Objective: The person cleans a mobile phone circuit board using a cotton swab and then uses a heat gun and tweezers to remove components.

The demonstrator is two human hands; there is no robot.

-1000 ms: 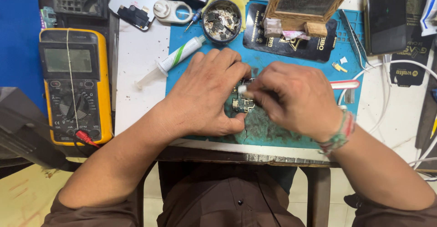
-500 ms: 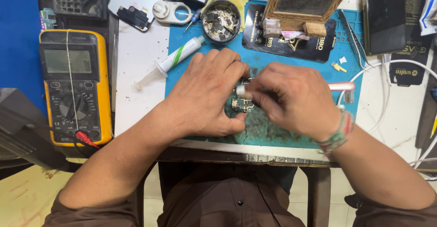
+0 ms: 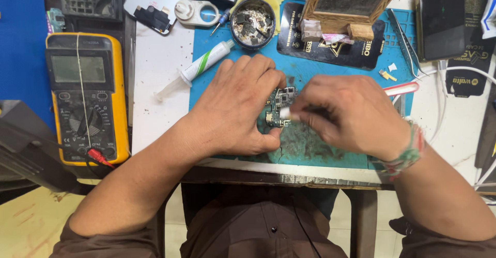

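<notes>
Blue mat (image 3: 330,149) at tabletop's front edge: one board (image 3: 279,108), one syringe (image 3: 199,67). My left hand (image 3: 235,110) curls over board; right hand (image 3: 351,116) pinches a white-tipped tool (image 3: 285,114) on it.

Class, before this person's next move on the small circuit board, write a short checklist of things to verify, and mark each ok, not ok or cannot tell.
1. Circuit board lies on the blue mat: ok.
2. Left hand steadies the board's edge: ok.
3. Right hand pinches a small white tool with its tip at the board: ok.
4. Syringe lies apart from both hands: ok.
5. Tweezers within reach on the mat: ok.
6. Yellow meter switched on: cannot tell.
</notes>
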